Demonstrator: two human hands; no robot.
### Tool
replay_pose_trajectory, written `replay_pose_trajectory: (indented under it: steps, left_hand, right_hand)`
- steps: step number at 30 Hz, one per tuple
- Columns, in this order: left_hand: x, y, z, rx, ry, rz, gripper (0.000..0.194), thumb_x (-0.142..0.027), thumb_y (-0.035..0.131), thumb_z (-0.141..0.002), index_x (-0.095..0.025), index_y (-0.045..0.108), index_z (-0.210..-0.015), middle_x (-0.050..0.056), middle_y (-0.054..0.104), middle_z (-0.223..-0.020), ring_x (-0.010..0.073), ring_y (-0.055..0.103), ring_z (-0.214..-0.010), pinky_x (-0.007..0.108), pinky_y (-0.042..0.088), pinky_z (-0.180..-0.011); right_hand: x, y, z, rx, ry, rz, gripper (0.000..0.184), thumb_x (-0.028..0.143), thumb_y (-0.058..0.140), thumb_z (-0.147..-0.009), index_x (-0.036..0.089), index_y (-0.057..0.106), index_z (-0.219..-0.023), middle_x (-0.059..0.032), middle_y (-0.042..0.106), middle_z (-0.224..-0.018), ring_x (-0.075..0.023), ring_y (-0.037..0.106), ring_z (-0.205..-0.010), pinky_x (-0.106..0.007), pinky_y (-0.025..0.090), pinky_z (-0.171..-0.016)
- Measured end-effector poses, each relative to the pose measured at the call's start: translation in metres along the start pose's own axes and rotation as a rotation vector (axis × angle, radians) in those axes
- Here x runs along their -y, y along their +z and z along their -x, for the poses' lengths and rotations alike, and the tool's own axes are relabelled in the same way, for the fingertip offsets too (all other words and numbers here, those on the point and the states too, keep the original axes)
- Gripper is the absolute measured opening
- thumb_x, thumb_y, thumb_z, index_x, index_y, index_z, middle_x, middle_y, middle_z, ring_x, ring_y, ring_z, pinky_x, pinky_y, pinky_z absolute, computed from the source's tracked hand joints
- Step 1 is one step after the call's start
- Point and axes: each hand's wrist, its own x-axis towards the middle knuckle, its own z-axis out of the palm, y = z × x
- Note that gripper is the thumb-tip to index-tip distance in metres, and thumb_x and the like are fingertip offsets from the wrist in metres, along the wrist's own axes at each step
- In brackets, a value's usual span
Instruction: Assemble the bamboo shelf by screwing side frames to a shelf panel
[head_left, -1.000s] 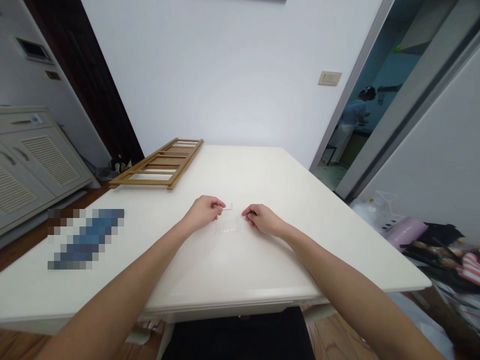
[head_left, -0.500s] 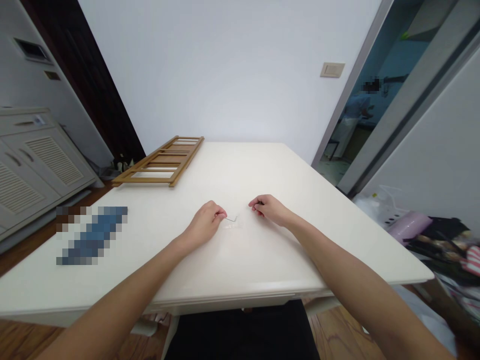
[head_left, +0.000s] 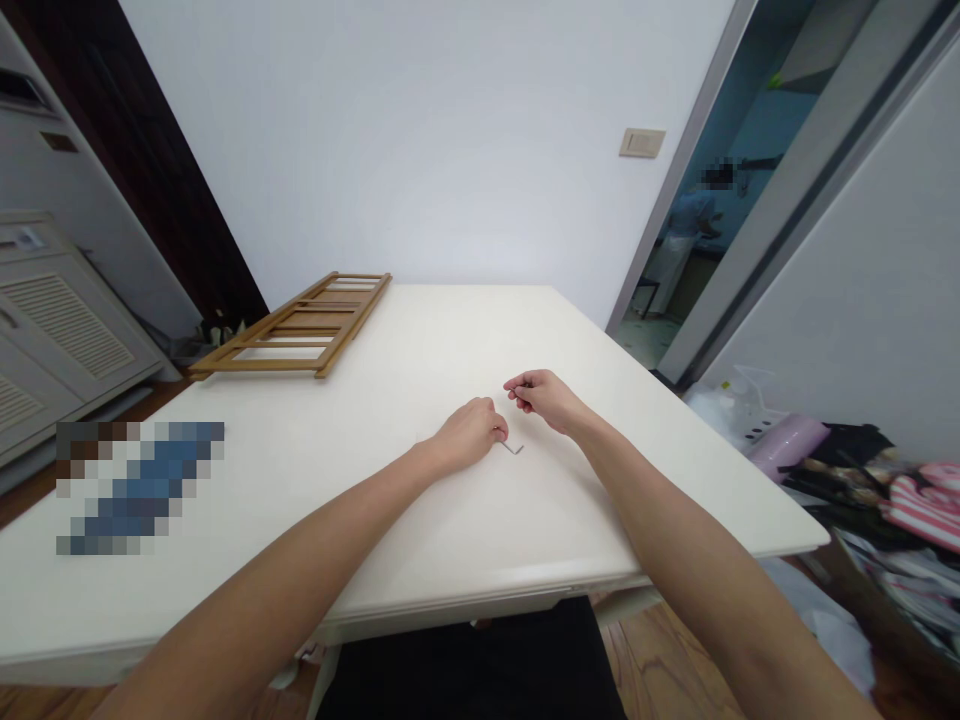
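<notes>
Over the middle of the white table [head_left: 480,520], my left hand [head_left: 466,437] is closed on a thin L-shaped metal hex key [head_left: 514,451]. The key's bent end sticks out to the right, just above or on the tabletop; I cannot tell which. My right hand [head_left: 546,397] is a little farther back and to the right, fingers pinched together. Something small and dark shows at its fingertips, too small to name. The two hands are close but apart.
A slatted wooden frame [head_left: 324,322] lies at the table's back left. A blurred blue item [head_left: 154,480] is on the left side. Bags and clothes [head_left: 847,455] are piled right of the table. Through the doorway, a person [head_left: 686,225] stands in another room.
My left hand has moved right with the hex key, closer to my right hand. My right hand has risen slightly and stays pinched. The view has turned a little to the right.
</notes>
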Motion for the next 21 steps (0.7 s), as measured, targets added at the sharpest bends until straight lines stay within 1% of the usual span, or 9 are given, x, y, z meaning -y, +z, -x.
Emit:
replay_pose_trajectory:
  steps: [3, 5, 7, 10, 12, 14, 18, 19, 21]
  left_hand:
    - [0.007, 0.007, -0.001, -0.026, -0.013, 0.053, 0.022, -0.024, 0.056, -0.087, -0.024, 0.078, -0.085, 0.005, 0.061, -0.086, 0.0188, 0.059, -0.082, 0.031, 0.047, -0.077]
    - [0.010, 0.006, 0.001, -0.078, -0.035, 0.116, 0.021, -0.023, 0.057, -0.087, -0.025, 0.078, -0.088, 0.004, 0.062, -0.086, 0.0166, 0.060, -0.079, 0.029, 0.048, -0.076]
    - [0.015, -0.001, 0.005, -0.176, -0.085, 0.171, 0.022, -0.021, 0.056, -0.087, -0.024, 0.078, -0.093, 0.003, 0.065, -0.087, 0.0153, 0.061, -0.078, 0.028, 0.048, -0.077]
    - [0.025, -0.022, 0.018, -0.315, -0.173, 0.162, 0.022, -0.020, 0.056, -0.087, -0.023, 0.077, -0.096, 0.002, 0.070, -0.090, 0.0160, 0.063, -0.081, 0.030, 0.049, -0.081]
    - [0.029, -0.033, 0.031, -0.298, -0.176, 0.129, 0.023, -0.019, 0.055, -0.087, -0.023, 0.076, -0.096, 0.002, 0.072, -0.093, 0.0169, 0.064, -0.085, 0.031, 0.050, -0.083]
    - [0.024, -0.036, 0.044, -0.226, -0.123, 0.087, 0.026, -0.018, 0.051, -0.089, -0.023, 0.075, -0.098, 0.002, 0.073, -0.099, 0.0180, 0.064, -0.092, 0.032, 0.051, -0.085]
    - [-0.014, -0.016, 0.057, -0.078, 0.127, -0.077, 0.032, -0.016, 0.043, -0.093, -0.019, 0.070, -0.110, 0.006, 0.071, -0.115, 0.0216, 0.060, -0.107, 0.037, 0.048, -0.095]
    - [-0.024, -0.009, 0.057, -0.064, 0.165, -0.128, 0.033, -0.016, 0.042, -0.094, -0.018, 0.067, -0.115, 0.008, 0.068, -0.121, 0.0226, 0.059, -0.111, 0.038, 0.046, -0.098]
    - [-0.040, 0.001, 0.052, -0.058, 0.168, -0.220, 0.036, -0.012, 0.042, -0.093, -0.014, 0.062, -0.122, 0.012, 0.064, -0.127, 0.0248, 0.056, -0.117, 0.041, 0.044, -0.101]
  right_hand:
    - [0.000, 0.002, 0.002, 0.013, -0.006, -0.014, 0.018, -0.001, 0.053, -0.080, 0.012, 0.065, -0.081, -0.0034, 0.062, -0.071, -0.0073, 0.050, -0.055, -0.020, 0.041, -0.052]
    - [0.000, 0.002, 0.001, 0.023, -0.005, -0.031, 0.017, -0.001, 0.053, -0.080, 0.012, 0.065, -0.081, -0.0033, 0.062, -0.071, -0.0074, 0.050, -0.055, -0.020, 0.040, -0.052]
    - [-0.001, 0.000, 0.000, 0.028, 0.000, -0.047, 0.017, 0.000, 0.053, -0.080, 0.012, 0.065, -0.081, -0.0034, 0.063, -0.072, -0.0072, 0.050, -0.055, -0.020, 0.040, -0.051]
    - [-0.003, -0.002, -0.003, 0.012, 0.017, -0.036, 0.017, 0.000, 0.053, -0.081, 0.011, 0.065, -0.081, -0.0039, 0.062, -0.072, -0.0069, 0.050, -0.054, -0.020, 0.040, -0.051]
    - [-0.004, -0.004, -0.005, 0.007, 0.027, -0.010, 0.017, -0.001, 0.053, -0.081, 0.011, 0.065, -0.080, -0.0043, 0.062, -0.072, -0.0070, 0.050, -0.054, -0.020, 0.040, -0.051]
    - [-0.005, -0.004, -0.006, 0.015, 0.026, 0.010, 0.017, -0.001, 0.053, -0.080, 0.011, 0.065, -0.080, -0.0046, 0.062, -0.072, -0.0071, 0.050, -0.054, -0.020, 0.039, -0.050]
    - [-0.005, -0.002, -0.005, 0.028, 0.011, 0.017, 0.018, -0.002, 0.052, -0.080, 0.011, 0.065, -0.079, -0.0041, 0.062, -0.071, -0.0070, 0.050, -0.053, -0.020, 0.038, -0.049]
    - [-0.005, -0.002, -0.005, 0.024, 0.009, 0.016, 0.018, -0.002, 0.052, -0.080, 0.011, 0.065, -0.079, -0.0039, 0.062, -0.070, -0.0070, 0.050, -0.053, -0.020, 0.038, -0.048]
    - [-0.006, -0.002, -0.004, 0.016, 0.014, 0.011, 0.018, -0.002, 0.052, -0.080, 0.011, 0.065, -0.079, -0.0034, 0.061, -0.069, -0.0069, 0.050, -0.053, -0.019, 0.038, -0.048]
